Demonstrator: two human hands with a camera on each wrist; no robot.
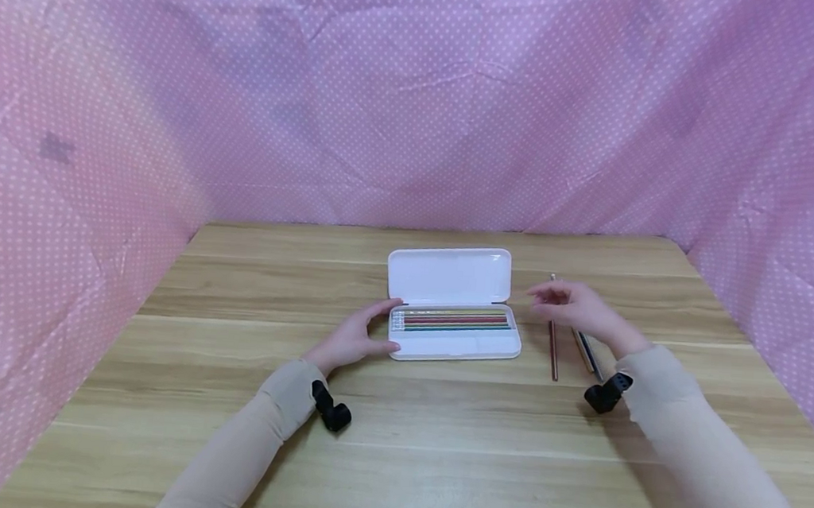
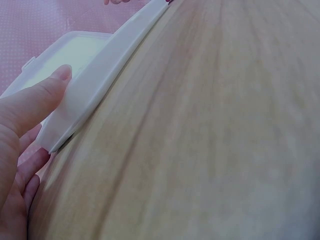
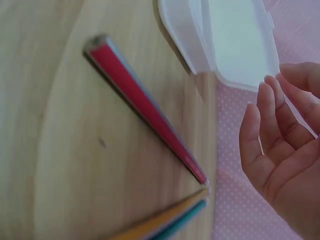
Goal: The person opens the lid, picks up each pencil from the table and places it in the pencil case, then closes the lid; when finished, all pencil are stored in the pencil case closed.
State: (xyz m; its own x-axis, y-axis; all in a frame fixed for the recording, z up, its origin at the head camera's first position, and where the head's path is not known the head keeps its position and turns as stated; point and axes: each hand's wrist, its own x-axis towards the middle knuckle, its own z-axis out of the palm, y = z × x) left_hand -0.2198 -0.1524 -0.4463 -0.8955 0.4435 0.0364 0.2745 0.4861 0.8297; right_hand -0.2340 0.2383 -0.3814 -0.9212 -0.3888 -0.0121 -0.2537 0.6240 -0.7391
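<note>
A white pencil case [image 1: 453, 345] lies with its lid [image 1: 448, 276] raised at the back; several coloured pencils [image 1: 455, 321] rest side by side in its rear part. My left hand [image 1: 350, 341] grips the case's left end, thumb at the front corner and fingers round the side; the left wrist view shows the thumb [image 2: 42, 100] on the white wall [image 2: 95, 85]. To the right of the case, my right hand [image 1: 585, 312] hovers empty with loosely bent fingers. Under and beside it lie a red pencil [image 1: 554, 353], a yellow pencil [image 3: 165, 217] and a teal pencil [image 3: 182, 220].
The wooden table [image 1: 434, 455] extends in front of the case and to both sides. A pink dotted cloth [image 1: 418, 111] hangs behind the table and along its sides. Black wrist cameras sit on both sleeves.
</note>
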